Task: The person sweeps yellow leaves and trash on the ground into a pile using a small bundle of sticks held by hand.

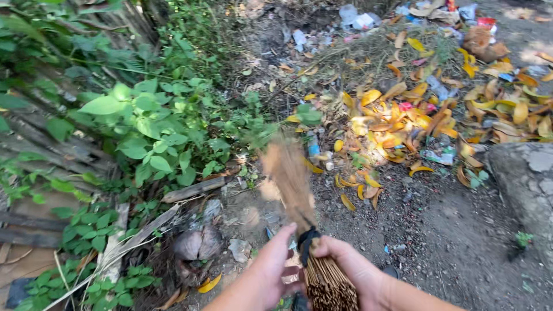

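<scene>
I hold a stick broom [322, 282] made of thin brown ribs bound with a black band. My right hand [348, 268] is closed around the bundle just below the band. My left hand [271, 270] presses against the bundle's left side, fingers wrapped towards it. The broom's brushy tip [288, 173] is blurred and points up and away over the bare dirt. A heap of yellow and orange fallen leaves [403, 124] mixed with litter lies beyond the tip, to the right.
Green leafy plants [150, 126] and old wooden planks [52, 144] fill the left. A coconut husk [196, 245] lies near my left hand. Plastic scraps [357, 17] lie at the top. A grey concrete slab [527, 178] sits at the right on dark soil.
</scene>
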